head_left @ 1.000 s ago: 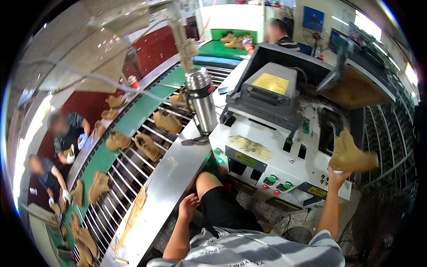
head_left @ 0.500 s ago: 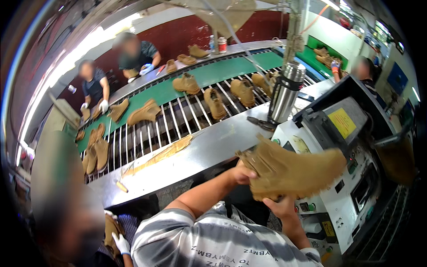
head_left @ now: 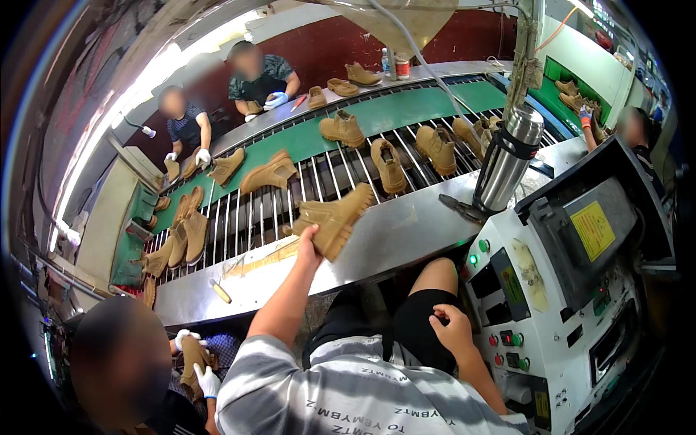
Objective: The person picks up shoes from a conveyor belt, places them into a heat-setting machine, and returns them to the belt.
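A tan ankle boot (head_left: 335,220) is in my left hand (head_left: 310,245), its ribbed sole facing right. I grip it by one end, above the metal ledge (head_left: 362,250) that borders the roller conveyor. My right hand (head_left: 452,330) is empty above my lap beside the control machine, its fingers loosely bent and apart. Beyond the held boot, more tan boots rest on the rollers, among them one lying on its side (head_left: 269,172) and an upright one (head_left: 388,167).
A steel thermos (head_left: 512,161) and dark pliers (head_left: 462,208) are on the ledge. At right stands a white control machine (head_left: 533,304) with buttons. A yellow-handled tool (head_left: 220,291) lies at left. Across the green belt (head_left: 304,148) people handle shoes; a gloved person (head_left: 206,380) holds a boot at lower left.
The boot has moved left from the machine's front to over the ledge, in my left hand. My right hand has let go of it and dropped toward my lap. The view has shifted.
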